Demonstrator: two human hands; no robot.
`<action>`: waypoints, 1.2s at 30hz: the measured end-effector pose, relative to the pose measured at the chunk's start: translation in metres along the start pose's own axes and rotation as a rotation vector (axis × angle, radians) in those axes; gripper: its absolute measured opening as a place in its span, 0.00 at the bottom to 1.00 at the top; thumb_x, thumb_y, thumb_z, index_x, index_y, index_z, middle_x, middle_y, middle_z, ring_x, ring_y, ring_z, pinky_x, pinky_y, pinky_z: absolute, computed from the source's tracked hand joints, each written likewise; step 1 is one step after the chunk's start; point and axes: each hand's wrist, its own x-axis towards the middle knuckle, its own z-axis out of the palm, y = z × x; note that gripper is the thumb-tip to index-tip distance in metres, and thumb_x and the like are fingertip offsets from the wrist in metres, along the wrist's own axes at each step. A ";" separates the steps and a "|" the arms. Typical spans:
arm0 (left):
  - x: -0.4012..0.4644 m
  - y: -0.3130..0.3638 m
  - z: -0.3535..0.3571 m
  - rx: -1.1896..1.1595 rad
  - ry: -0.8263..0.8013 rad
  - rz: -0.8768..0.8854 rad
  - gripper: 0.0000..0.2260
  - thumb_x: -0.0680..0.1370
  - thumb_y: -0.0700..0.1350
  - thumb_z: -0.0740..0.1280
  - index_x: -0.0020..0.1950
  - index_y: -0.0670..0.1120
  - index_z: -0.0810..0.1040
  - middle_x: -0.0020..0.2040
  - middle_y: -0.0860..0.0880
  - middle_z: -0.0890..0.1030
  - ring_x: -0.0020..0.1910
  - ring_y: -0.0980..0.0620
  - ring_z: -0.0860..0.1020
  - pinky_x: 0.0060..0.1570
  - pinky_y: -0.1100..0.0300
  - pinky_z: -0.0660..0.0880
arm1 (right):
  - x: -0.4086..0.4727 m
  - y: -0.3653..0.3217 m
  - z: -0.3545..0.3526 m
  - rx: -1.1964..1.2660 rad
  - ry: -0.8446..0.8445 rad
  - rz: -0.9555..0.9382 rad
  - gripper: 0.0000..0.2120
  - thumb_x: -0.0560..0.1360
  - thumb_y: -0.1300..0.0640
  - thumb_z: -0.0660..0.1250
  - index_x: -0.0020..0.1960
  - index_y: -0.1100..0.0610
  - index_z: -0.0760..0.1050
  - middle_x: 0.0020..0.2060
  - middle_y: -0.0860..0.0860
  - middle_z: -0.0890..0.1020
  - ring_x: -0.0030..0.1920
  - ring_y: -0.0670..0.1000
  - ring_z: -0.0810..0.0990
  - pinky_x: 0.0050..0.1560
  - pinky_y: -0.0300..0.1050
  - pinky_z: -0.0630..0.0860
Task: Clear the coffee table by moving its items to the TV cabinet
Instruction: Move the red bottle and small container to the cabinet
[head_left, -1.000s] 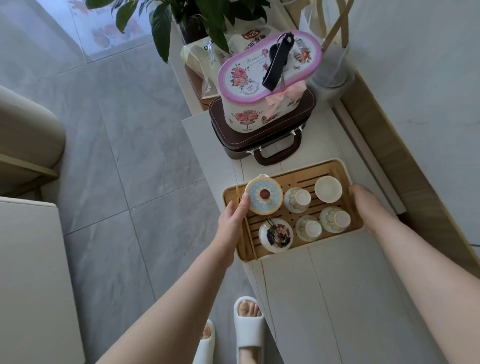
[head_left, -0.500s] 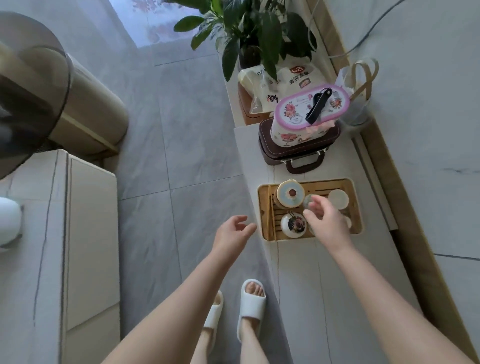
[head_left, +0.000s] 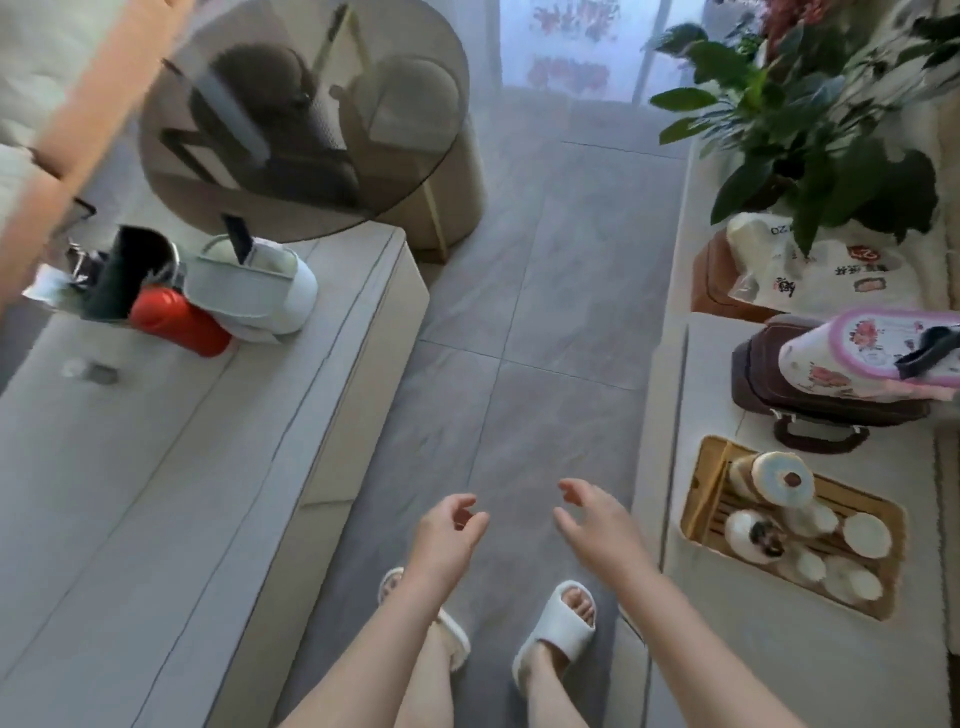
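Observation:
The wooden tea tray (head_left: 698, 512) with a teapot and several cups lies on the pale TV cabinet (head_left: 737, 649) at the right. My left hand (head_left: 447, 535) and my right hand (head_left: 597, 525) hang over the grey floor between the cabinet and the coffee table (head_left: 130, 493), fingers loosely curled, holding nothing. On the coffee table at the left stand a red bottle (head_left: 176, 322), a dark cup (head_left: 124, 280), a white holder (head_left: 254, 291) and a small grey item (head_left: 91, 370).
A floral tin (head_left: 852, 353) sits on a brown case (head_left: 758, 384) behind the tray, with a white bag (head_left: 831, 275) and a potted plant (head_left: 810, 119) further back. A round dark glass table (head_left: 311, 114) stands at the coffee table's far end. Another person's arm (head_left: 88, 104) crosses the top left.
Both hands let go of the tea tray and drew back over the floor. My view swung left, bringing the coffee table and its items into sight.

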 end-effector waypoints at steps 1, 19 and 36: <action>0.001 -0.010 -0.012 -0.030 0.017 -0.022 0.15 0.75 0.43 0.69 0.60 0.42 0.78 0.49 0.47 0.81 0.47 0.53 0.77 0.47 0.67 0.70 | 0.003 -0.017 0.011 -0.022 -0.027 -0.022 0.19 0.76 0.53 0.63 0.65 0.55 0.71 0.60 0.51 0.78 0.62 0.51 0.75 0.64 0.48 0.69; 0.033 -0.174 -0.292 -0.233 0.278 -0.241 0.16 0.77 0.48 0.65 0.63 0.46 0.76 0.55 0.47 0.81 0.54 0.51 0.78 0.53 0.63 0.71 | 0.055 -0.295 0.179 -0.620 -0.220 -0.439 0.19 0.78 0.50 0.55 0.68 0.51 0.67 0.61 0.48 0.77 0.63 0.52 0.72 0.60 0.45 0.66; 0.188 -0.192 -0.441 -0.224 0.572 -0.278 0.18 0.77 0.47 0.66 0.65 0.45 0.74 0.55 0.44 0.81 0.54 0.45 0.78 0.54 0.57 0.72 | 0.242 -0.527 0.246 -0.806 -0.244 -0.824 0.28 0.73 0.47 0.64 0.70 0.52 0.61 0.68 0.53 0.67 0.67 0.58 0.66 0.63 0.55 0.68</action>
